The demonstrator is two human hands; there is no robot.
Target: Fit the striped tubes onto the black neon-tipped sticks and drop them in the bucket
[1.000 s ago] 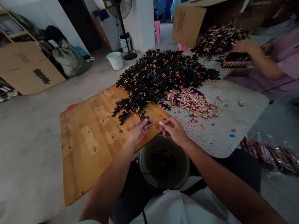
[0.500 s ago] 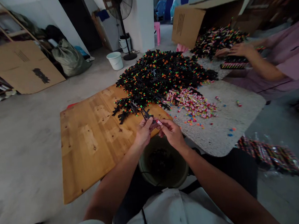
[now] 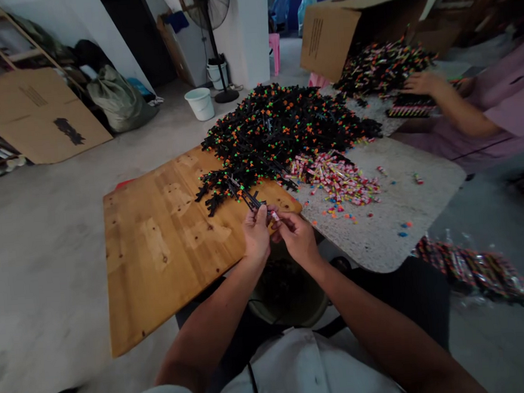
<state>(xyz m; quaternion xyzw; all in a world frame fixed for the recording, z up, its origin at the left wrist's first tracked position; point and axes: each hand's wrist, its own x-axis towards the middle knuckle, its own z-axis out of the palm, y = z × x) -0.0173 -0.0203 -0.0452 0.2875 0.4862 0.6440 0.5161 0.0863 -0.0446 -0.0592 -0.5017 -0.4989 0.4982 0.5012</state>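
Observation:
My left hand is closed around a black plastic toy gun, which points up and away from me over the table edge. Between the fingertips of my right hand is a small pink-and-white tube, held against the near end of the toy gun; whether it is attached I cannot tell. Just beyond my hands lies a large heap of black toy guns with orange and green tips. To its right, similar small tubes are piled on the speckled tabletop.
A wooden board spans the left side. Below my hands stands a bucket with dark pieces inside. Across the table, a co-worker's hand is near another heap by a cardboard box. Plastic-wrapped packs lie at the lower right.
My left hand has shifted slightly right, and the toy gun in it has tilted. The tube in my right hand has moved a little left. The co-worker's hands have moved.

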